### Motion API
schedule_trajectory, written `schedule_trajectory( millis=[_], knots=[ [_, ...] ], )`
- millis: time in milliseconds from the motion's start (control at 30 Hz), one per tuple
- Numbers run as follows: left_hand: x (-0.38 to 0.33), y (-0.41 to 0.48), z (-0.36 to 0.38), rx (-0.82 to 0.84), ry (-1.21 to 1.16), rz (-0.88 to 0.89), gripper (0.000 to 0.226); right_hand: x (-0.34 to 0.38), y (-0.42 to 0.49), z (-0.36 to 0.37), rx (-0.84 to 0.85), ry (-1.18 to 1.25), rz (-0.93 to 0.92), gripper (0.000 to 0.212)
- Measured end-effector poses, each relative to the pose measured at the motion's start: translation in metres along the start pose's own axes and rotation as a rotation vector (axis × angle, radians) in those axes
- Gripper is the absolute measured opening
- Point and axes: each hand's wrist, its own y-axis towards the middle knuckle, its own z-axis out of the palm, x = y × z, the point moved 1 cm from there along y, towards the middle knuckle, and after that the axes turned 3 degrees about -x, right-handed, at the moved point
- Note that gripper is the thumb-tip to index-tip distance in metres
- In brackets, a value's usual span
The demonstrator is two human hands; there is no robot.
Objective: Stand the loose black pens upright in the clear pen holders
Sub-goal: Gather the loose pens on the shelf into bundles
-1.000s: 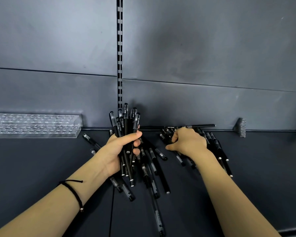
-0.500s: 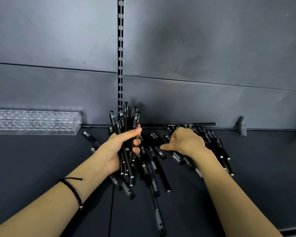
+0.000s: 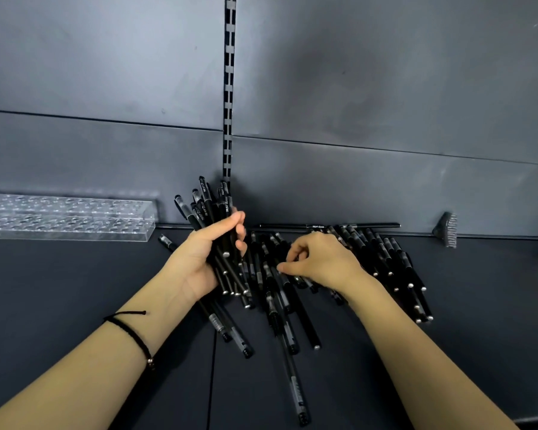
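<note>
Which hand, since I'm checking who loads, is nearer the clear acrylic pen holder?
Left. The left hand, holding black pens, is right of the clear acrylic pen holder; the right hand is farther right.

The pens [image 3: 385, 259] look like matt black plastic, with small shiny silver end caps and pale print on the barrels; the bunch inside the left fingers [image 3: 239, 232] has the same finish. Left of those fingers the holder [image 3: 66, 218] is clear, glossy acrylic. The shelf [image 3: 75, 290] beneath the fingers and the wall [image 3: 385, 88] beyond them are matt dark grey, seemingly painted metal, faintly smudged. A black braided cord [image 3: 128, 330] circles the left wrist.
</note>
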Motion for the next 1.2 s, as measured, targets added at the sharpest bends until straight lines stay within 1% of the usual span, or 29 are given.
schedule_trajectory(
  millis=[67,133,233,367,433,467,533,633,767,833,867,933,1000,1067,1133,1200],
  knots=[
    [0.001,0.001,0.001,0.003,-0.048,-0.002,0.010,0.000,-0.002,-0.004,0.023,-0.019,0.045,0.025],
    [0.003,0.002,0.001,-0.006,-0.042,-0.017,0.009,-0.002,-0.003,-0.009,0.075,-0.049,0.101,0.027],
    [0.004,0.002,-0.001,-0.034,-0.015,-0.036,0.014,-0.007,-0.003,-0.017,0.139,-0.065,0.155,0.029],
    [0.006,0.003,-0.001,-0.041,-0.007,-0.026,0.019,-0.012,-0.003,-0.020,0.188,0.020,0.149,0.031],
    [0.007,0.002,0.000,-0.042,0.012,-0.022,0.020,-0.012,-0.002,-0.018,0.200,0.072,0.148,0.027],
    [0.008,0.002,0.000,-0.041,0.026,-0.021,0.021,-0.012,-0.001,-0.017,0.179,0.111,0.147,0.024],
    [0.009,0.002,0.001,-0.041,0.070,-0.030,0.018,-0.010,0.001,-0.017,0.077,0.234,0.149,0.017],
    [0.010,0.002,0.000,-0.031,0.112,-0.054,0.008,-0.009,0.001,-0.023,-0.135,0.556,0.156,0.013],
    [0.011,0.001,-0.001,-0.049,0.092,-0.063,0.008,-0.009,0.002,-0.030,-0.240,1.047,0.192,0.007],
    [0.010,0.002,-0.002,-0.086,0.062,-0.058,0.007,-0.009,0.002,-0.031,-0.307,1.258,0.239,0.010],
    [0.010,0.002,-0.001,-0.108,0.044,-0.054,0.006,-0.010,0.003,-0.032,-0.345,1.338,0.255,0.012],
    [0.009,0.002,-0.001,-0.140,-0.001,-0.044,0.006,-0.013,0.004,-0.032,-0.387,1.408,0.251,0.015],
    [0.009,0.002,-0.001,-0.149,-0.029,-0.032,0.007,-0.013,0.005,-0.031,-0.349,1.411,0.205,0.019],
    [0.010,-0.001,0.002,-0.128,0.024,-0.043,0.008,-0.008,0.005,-0.027,-0.239,1.408,0.148,0.022],
    [0.014,-0.006,0.008,-0.059,0.136,-0.093,0.012,-0.001,0.004,-0.020,-0.129,1.363,0.117,0.024],
    [0.019,-0.013,0.015,0.041,0.231,-0.132,0.015,0.005,0.002,-0.014,-0.060,1.275,0.095,0.025]
  ],
)
